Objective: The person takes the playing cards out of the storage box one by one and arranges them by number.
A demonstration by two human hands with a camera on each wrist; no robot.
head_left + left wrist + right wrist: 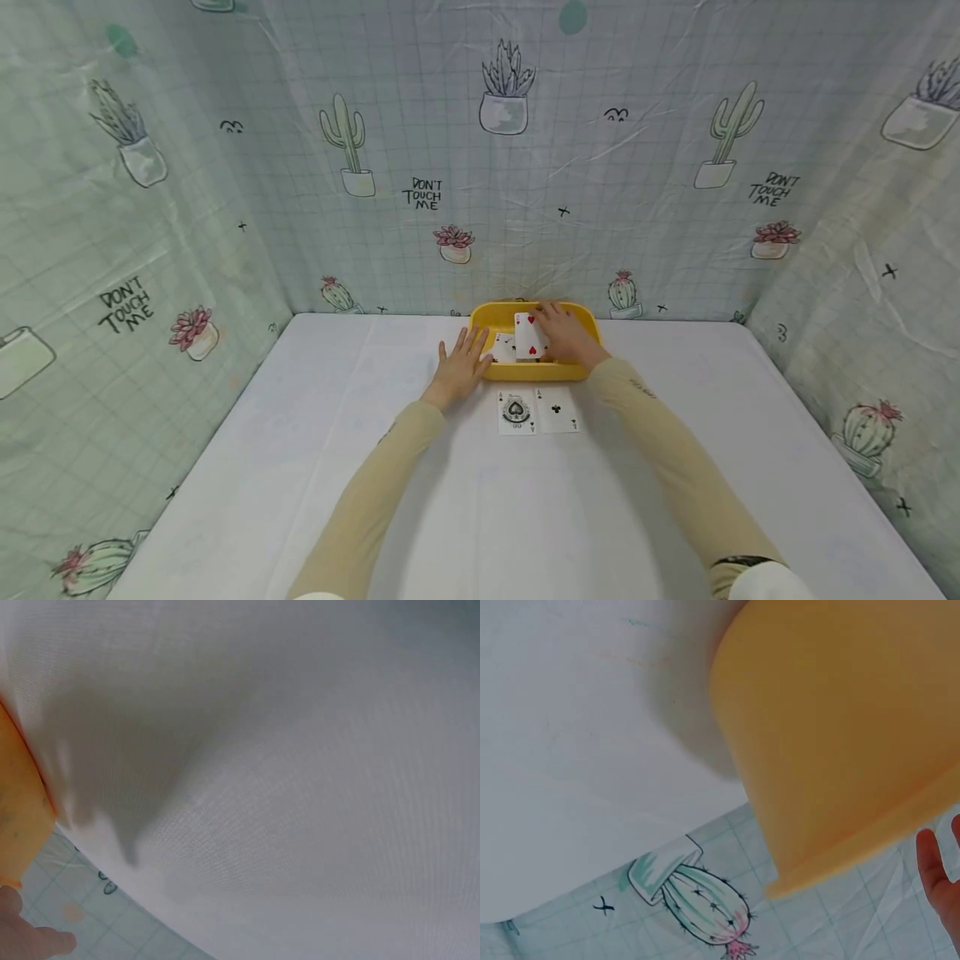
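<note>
A yellow plastic bin [536, 372] stands near the table's back edge, with other playing cards [504, 348] lying inside. My right hand [566, 335] reaches over its right side and pinches a hearts playing card [527, 340] by the card's right edge. On the bin's left rim rests my left hand [459, 368], its fingers spread and straight. Two face-up cards, an ace of spades [517, 412] and an ace of clubs [557, 410], lie side by side before the bin. The wrist views show the bin's outer wall [840, 735] and a few fingertips; the held card is hidden there.
A white cloth covers the table [480, 508]. Close behind the bin hangs a cactus-printed curtain [420, 275], which also runs along the left and right sides.
</note>
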